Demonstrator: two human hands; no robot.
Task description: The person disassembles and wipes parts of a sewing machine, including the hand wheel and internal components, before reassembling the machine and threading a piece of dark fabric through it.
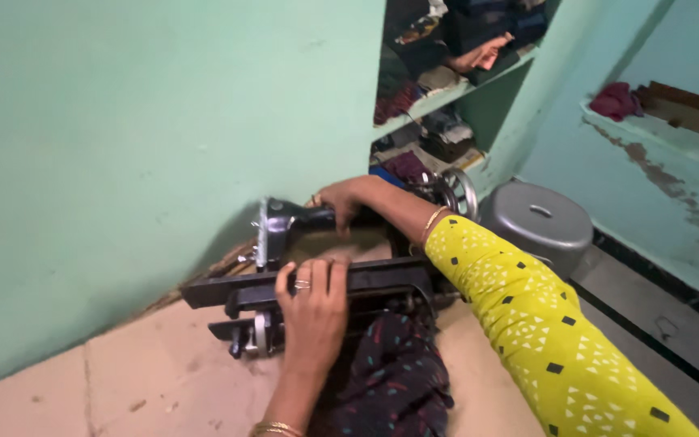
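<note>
Sewing machine (317,283) gripped by both hands (315,311) against green wall (123,162), metal pot (540,222) beside.

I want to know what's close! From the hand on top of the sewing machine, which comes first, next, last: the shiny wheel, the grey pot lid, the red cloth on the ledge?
From the right hand:
1. Shiny wheel, just right of it.
2. Grey pot lid, farther right, on the floor.
3. Red cloth, up on the far right ledge.

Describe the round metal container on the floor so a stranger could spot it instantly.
Start at the green wall with the open shelves. Below them, just right of the black sewing machine, stands a grey metal container. It is the only round thing there with a domed lid and a small handle.
</note>
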